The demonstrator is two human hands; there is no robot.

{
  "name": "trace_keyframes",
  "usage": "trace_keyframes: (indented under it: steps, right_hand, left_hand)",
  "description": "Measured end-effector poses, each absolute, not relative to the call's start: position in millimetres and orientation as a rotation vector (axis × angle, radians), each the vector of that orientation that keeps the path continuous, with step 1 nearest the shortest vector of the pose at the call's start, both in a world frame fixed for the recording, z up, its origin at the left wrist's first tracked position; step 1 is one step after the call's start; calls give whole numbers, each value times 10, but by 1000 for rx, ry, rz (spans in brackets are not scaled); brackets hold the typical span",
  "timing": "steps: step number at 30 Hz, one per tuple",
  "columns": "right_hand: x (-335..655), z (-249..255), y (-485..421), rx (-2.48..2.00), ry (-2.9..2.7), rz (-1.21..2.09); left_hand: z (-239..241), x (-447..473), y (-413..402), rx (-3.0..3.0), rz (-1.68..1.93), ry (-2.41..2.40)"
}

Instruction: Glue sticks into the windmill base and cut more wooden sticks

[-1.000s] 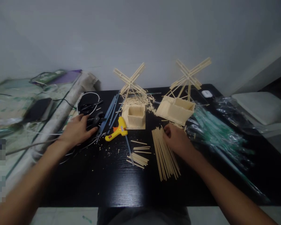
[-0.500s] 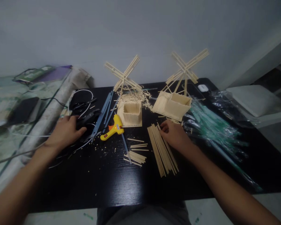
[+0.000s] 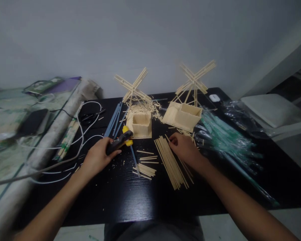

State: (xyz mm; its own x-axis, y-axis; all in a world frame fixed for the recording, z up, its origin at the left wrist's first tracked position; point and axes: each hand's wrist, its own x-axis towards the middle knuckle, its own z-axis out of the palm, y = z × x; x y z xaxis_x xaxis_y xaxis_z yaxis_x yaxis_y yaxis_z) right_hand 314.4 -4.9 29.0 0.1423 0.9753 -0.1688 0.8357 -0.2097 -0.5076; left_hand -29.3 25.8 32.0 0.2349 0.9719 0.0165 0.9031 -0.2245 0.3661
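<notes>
No legible txt (or nos.)

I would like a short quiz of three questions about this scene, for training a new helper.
1. Which hand grips the black tool?
A) left
B) right
C) both
2. Fill in: the glue gun, partly hidden behind the black tool, is ____ in colour.
3. True or false: the right hand is at the far end of the long sticks.

Key: 1. A, the left hand. 2. Yellow. 3. True.

Matt wooden sticks [image 3: 172, 164], glossy black tabletop [image 3: 134, 201]
</notes>
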Motion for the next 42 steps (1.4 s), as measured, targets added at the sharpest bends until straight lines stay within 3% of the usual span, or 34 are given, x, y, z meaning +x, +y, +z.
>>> trace_keyframes:
  steps: [8,17,27,42]
  right_hand:
    - [3183,235,-16,-2113,-1729,658]
    - [3193,225,-4,-2098,-1684,638]
    - [3224,118,23,-2044,-1668,582]
    - [3247,12,28,-2001,-1700,529]
  left_hand:
    - [223,-379,294,2300,499,1645]
    - [547,-615,650,1943,708,2061]
    - [588,-750,1173,1970,409,2221]
    - [415,-870,1241,2157,215,2216]
